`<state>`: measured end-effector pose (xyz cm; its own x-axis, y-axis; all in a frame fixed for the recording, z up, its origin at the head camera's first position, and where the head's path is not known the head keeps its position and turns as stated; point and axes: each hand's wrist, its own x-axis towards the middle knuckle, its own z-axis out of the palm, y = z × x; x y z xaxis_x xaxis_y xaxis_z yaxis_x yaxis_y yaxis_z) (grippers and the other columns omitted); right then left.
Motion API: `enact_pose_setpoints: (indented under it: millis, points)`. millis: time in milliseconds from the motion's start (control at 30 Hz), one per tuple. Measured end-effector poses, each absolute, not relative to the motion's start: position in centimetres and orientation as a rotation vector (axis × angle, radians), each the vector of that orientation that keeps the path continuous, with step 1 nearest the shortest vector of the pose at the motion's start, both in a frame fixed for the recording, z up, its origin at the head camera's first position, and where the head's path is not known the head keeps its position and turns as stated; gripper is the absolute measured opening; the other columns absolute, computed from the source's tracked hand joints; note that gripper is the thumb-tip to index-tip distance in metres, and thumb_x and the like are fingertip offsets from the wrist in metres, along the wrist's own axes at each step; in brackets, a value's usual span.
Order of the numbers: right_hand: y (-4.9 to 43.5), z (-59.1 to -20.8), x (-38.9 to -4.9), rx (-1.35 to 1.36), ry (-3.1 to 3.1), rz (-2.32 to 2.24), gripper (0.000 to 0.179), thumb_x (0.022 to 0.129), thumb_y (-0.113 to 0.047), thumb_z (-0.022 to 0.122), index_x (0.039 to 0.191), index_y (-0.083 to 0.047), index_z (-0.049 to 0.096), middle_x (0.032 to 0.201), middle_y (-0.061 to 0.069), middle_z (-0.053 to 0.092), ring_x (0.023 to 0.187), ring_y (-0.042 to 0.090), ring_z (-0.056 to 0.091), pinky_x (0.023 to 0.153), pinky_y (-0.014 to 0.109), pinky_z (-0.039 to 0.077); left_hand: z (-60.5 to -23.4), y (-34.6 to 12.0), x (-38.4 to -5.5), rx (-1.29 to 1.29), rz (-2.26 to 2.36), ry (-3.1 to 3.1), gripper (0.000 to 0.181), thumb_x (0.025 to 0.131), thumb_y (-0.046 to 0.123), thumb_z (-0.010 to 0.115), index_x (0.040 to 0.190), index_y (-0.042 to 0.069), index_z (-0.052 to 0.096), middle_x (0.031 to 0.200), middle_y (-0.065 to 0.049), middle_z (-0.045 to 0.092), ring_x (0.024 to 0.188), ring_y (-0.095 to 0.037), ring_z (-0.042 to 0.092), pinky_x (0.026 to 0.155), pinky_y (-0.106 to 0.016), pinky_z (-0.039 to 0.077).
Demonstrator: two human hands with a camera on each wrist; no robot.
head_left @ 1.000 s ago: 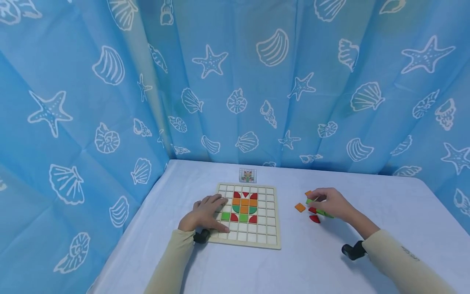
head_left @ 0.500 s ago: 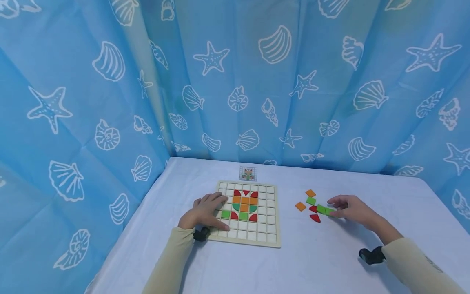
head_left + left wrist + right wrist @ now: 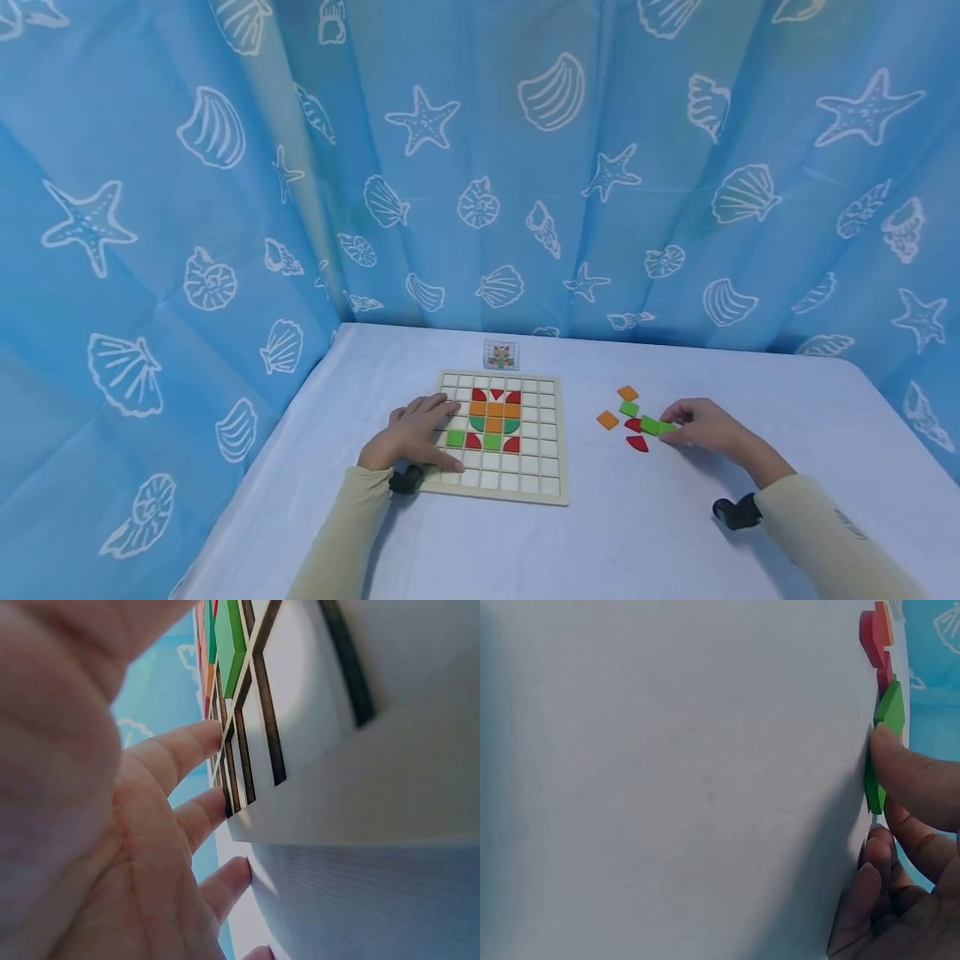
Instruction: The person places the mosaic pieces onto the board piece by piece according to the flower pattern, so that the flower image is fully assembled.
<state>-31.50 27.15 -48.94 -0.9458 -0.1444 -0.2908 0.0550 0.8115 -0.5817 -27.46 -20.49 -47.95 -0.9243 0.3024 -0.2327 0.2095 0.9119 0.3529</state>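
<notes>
My left hand (image 3: 412, 433) rests with spread fingers on the left edge of a gridded board (image 3: 551, 500). In the left wrist view, fingertips (image 3: 204, 736) touch the board's rim and grid. Red, orange, green and teal tiles form a pattern on the board, with an orange tile (image 3: 494, 409) near its middle. To the right of the board, my right hand (image 3: 705, 427) pinches a green square tile (image 3: 875, 784) between thumb and index finger. That tile lies at the right end of a loose group, against another green tile (image 3: 649, 425).
A small pattern card (image 3: 501, 355) lies behind the board. Loose orange tiles (image 3: 607, 420), a green tile (image 3: 628, 408) and red quarter-round tiles (image 3: 637, 444) lie left of my right hand. White cloth (image 3: 585, 542) covers the table; a blue shell-print curtain (image 3: 480, 167) hangs behind.
My right hand has moved from above the loose tiles to their right end, and its thumb and index finger now close on the green tile there. My left hand stays on the board.
</notes>
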Motion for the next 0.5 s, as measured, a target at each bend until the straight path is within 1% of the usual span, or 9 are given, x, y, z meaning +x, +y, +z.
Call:
enact_pose_setpoints:
  millis: [300, 500]
  points:
    - [26.79, -48.47, -31.69, -0.037, 2.656, -0.899, 0.04, 0.082, -0.028, 0.08, 0.108, -0.004, 0.061, 0.103, 0.013, 0.058, 0.098, 0.029, 0.049, 0.079, 0.039, 0.049, -47.85, -20.63, -27.63, 0.387, 0.503, 2.795, 0.103, 0.067, 0.061, 0.083, 0.151, 0.024, 0.038, 0.161, -0.007, 0.03, 0.147, -0.033, 0.024, 0.113, -0.065, 0.022]
    - [26.76, -48.73, -31.5, -0.043, 2.668, -0.909, 0.035, 0.083, -0.025, 0.079, 0.105, -0.005, 0.06, 0.099, 0.011, 0.057, 0.094, 0.026, 0.05, 0.075, 0.035, 0.049, -48.24, -20.51, -27.5, 0.385, 0.5, 2.794, 0.103, 0.067, 0.062, 0.083, 0.151, 0.024, 0.038, 0.161, -0.007, 0.03, 0.147, -0.034, 0.024, 0.113, -0.065, 0.022]
